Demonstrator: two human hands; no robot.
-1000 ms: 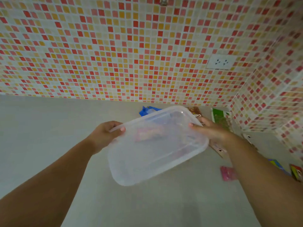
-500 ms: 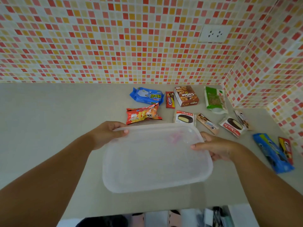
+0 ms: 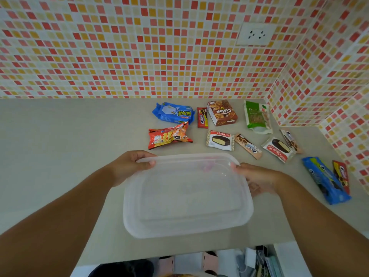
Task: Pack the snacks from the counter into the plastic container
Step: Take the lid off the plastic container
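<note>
A clear plastic container [image 3: 187, 198] with its lid on sits low over the grey counter [image 3: 60, 148], near the front edge. My left hand [image 3: 129, 166] grips its far left corner, and my right hand [image 3: 257, 178] holds its right end. Behind it lie snacks: a blue packet [image 3: 173, 112], a red-orange bag [image 3: 169, 135], a brown Collon box [image 3: 221, 112], a small red Oreo pack [image 3: 202, 117], a green pouch [image 3: 256, 116], two Choco Pie packs [image 3: 220, 140] [image 3: 278, 149], a wafer bar [image 3: 247, 145], and blue and red Oreo packs [image 3: 325, 179] at right. Something pink shows faintly through the container.
Mosaic tile walls close off the back and right of the counter, with a white socket [image 3: 255, 35] up on the back wall. The counter's front edge [image 3: 179, 254] runs just below the container, with slippers and clutter on the floor beyond.
The container went from tilted and raised to level and low over the counter near the front edge. The view tipped down, so the snacks behind it came into sight. Both hands kept hold.
</note>
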